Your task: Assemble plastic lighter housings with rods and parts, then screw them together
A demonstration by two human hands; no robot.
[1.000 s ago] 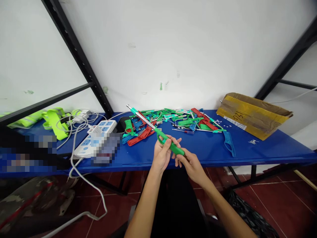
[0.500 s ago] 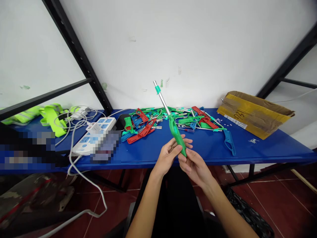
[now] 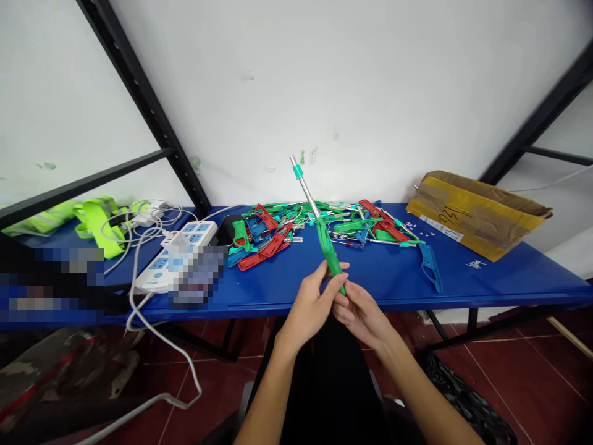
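A green long-necked gas lighter (image 3: 328,242) is held up in front of me, tilted, its metal tube pointing up and left with a teal ring near the tip. My left hand (image 3: 315,300) is closed around the lower handle, thumb along its near side. The fingers of my right hand (image 3: 364,312) pinch the bottom end of the handle. Behind the lighter lies a heap of lighter parts (image 3: 269,247) with red, green and blue shells, metal tubes and thin wires. One blue handle shell (image 3: 430,267) sits apart at the right.
A white power strip (image 3: 157,269) with looped cables stands on the blue table (image 3: 500,284) at the left, beside a blurred flat object (image 3: 199,275). Toward the right is a cardboard box (image 3: 482,213) with yellow tape. Yellow-green reflective straps (image 3: 104,228) lie far left.
The lighter has turned about its length, so its handle now shows more edge-on. My left hand has rolled with it, and both hands keep their hold.
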